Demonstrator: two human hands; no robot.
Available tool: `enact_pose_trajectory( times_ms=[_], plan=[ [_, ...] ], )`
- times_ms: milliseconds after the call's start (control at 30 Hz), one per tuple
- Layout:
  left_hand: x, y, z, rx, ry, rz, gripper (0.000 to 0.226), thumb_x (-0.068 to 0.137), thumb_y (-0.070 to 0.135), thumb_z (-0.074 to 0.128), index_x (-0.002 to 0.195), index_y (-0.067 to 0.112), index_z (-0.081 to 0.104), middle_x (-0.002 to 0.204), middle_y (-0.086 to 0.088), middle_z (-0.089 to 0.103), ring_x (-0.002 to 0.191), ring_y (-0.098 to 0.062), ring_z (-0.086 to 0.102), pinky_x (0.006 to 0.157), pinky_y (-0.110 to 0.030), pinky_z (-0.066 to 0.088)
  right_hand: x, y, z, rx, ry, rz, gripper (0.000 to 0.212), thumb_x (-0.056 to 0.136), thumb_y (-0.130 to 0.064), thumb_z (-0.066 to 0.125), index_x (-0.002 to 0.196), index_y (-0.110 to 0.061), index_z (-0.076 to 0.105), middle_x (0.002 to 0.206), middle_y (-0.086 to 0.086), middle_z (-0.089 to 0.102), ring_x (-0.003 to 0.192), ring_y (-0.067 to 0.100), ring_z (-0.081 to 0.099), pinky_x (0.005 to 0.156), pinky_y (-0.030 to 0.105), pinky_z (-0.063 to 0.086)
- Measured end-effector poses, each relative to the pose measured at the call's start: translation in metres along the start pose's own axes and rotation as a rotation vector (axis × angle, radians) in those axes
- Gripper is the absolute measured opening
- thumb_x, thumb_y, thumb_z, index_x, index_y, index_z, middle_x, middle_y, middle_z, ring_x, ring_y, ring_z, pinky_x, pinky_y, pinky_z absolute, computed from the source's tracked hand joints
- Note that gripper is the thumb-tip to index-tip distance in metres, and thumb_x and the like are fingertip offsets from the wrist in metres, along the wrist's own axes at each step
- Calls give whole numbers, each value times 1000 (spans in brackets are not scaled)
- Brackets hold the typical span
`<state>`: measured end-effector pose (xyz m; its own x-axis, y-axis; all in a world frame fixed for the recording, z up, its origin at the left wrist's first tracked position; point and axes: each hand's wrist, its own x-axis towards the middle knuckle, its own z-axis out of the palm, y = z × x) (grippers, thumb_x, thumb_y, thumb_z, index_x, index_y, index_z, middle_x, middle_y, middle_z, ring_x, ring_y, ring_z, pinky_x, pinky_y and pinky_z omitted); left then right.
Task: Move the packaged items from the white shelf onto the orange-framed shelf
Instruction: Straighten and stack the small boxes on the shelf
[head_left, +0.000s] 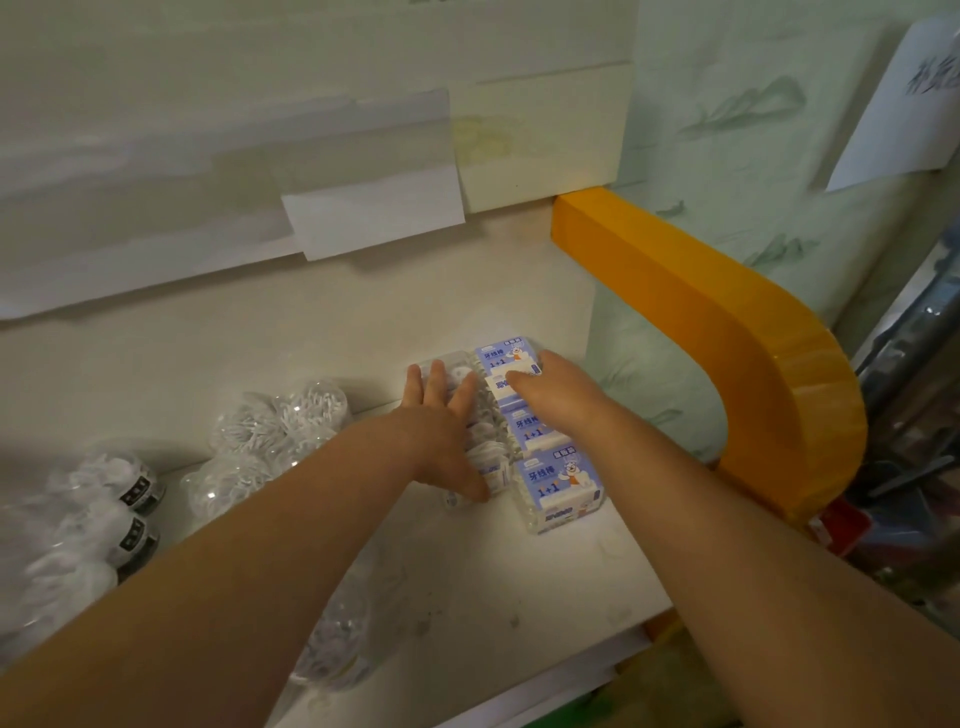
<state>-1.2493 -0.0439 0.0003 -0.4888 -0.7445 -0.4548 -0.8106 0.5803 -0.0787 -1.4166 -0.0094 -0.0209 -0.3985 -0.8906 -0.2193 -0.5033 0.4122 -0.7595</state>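
Shelf surface (322, 332): pale board, orange frame (727, 332) curving down its right edge; paper-covered wall at the back.
Front edge: runs from lower left to lower right, partly hidden under both forearms.
Open room: bare board behind the packs up to the wall; bare strip in front of the packs to the front edge; only a narrow gap between packs and the right side panel.
Blue-label packs (558, 483): three labels countable in the right-hand row, running front to back, lying flat on the shelf near the orange frame.
Second row (485, 447): clear packs touching the left side of the blue row; mostly under the left hand, count cannot be told.
Left hand (447, 431): fingers straight and spread, palm down, pressing flat on the second row.
Right hand (558, 387): laid over the far end of the blue row, fingers curled at the rear pack; whether it truly grips, cannot tell.
Hands: close together, not touching.
Clear tubs of white sticks (275, 441): cluster left of the packs, roughly four.
Black-labelled tubs (122, 514): far left, two labels visible.
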Motion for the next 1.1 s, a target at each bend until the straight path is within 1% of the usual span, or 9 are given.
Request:
enact_pose_trajectory(
  times_ms=[267, 400, 533, 700, 767, 833, 900, 1000, 1100],
  plan=[
    [2, 0, 3, 14, 54, 5, 139, 66, 72, 69, 146, 20, -33, 154, -15, -38, 140, -38, -34, 118, -50, 5, 9, 5, 0, -27, -19, -34, 68, 85, -58, 51, 142, -21, 47, 138, 4, 56, 115, 26, 58, 97, 45, 50],
    [1, -1, 3, 1, 46, 8, 140, 66, 70, 70, 146, 20, -33, 152, -14, -40, 139, -37, -36, 118, -49, 3, 8, 4, 1, -45, -12, -40, 66, 93, -52, 52, 149, -19, 38, 147, 5, 49, 124, 28, 53, 103, 47, 45],
    [2, 0, 1, -7, 46, 14, 140, 66, 67, 73, 146, 22, -33, 152, -14, -41, 139, -35, -37, 118, -48, 1, 10, 5, 3, -85, -15, -43, 68, 99, -47, 49, 155, -16, 27, 157, 7, 36, 138, 29, 42, 109, 41, 38],
    [4, 0, 2, -6, 38, 7, 140, 65, 67, 73, 146, 23, -32, 152, -12, -41, 140, -35, -36, 118, -49, 2, 2, 2, 1, -103, -58, -54, 73, 99, -51, 46, 157, -18, 17, 160, 7, 31, 139, 29, 40, 107, 40, 37],
    [3, 0, 2, -12, 36, 10, 140, 65, 67, 73, 146, 23, -32, 152, -12, -41, 140, -34, -36, 118, -48, 2, -12, 2, -2, -99, -40, -46, 72, 98, -53, 45, 155, -16, 20, 155, 8, 37, 131, 29, 48, 102, 40, 42],
    [3, -1, 2, -17, 44, 15, 140, 66, 67, 73, 147, 23, -32, 153, -12, -40, 140, -35, -36, 118, -49, 2, -31, 9, -4, -98, 18, -54, 64, 94, -59, 43, 144, -20, 35, 137, 7, 54, 110, 26, 60, 92, 43, 50],
    [4, -1, 3, -15, 53, 20, 140, 65, 67, 73, 147, 22, -31, 153, -13, -39, 140, -35, -35, 118, -49, 2, -55, 22, -6, -61, 17, -77, 61, 84, -68, 48, 132, -30, 44, 121, -3, 61, 96, 18, 63, 84, 44, 54],
    [4, -2, 4, -5, 61, 23, 140, 64, 70, 72, 148, 22, -31, 154, -13, -38, 140, -35, -35, 119, -49, 3, -88, 36, -6, 54, -64, -132, 67, 69, -69, 72, 125, -43, 45, 114, -19, 62, 95, 4, 65, 83, 36, 56],
    [4, -4, 4, 8, 69, 30, 141, 63, 72, 70, 148, 22, -30, 155, -13, -36, 141, -35, -34, 120, -49, 5, -96, 38, -4, 56, -63, -159, 79, 59, -65, 83, 123, -45, 41, 112, -22, 61, 95, -4, 62, 78, 26, 53]
  ],
)
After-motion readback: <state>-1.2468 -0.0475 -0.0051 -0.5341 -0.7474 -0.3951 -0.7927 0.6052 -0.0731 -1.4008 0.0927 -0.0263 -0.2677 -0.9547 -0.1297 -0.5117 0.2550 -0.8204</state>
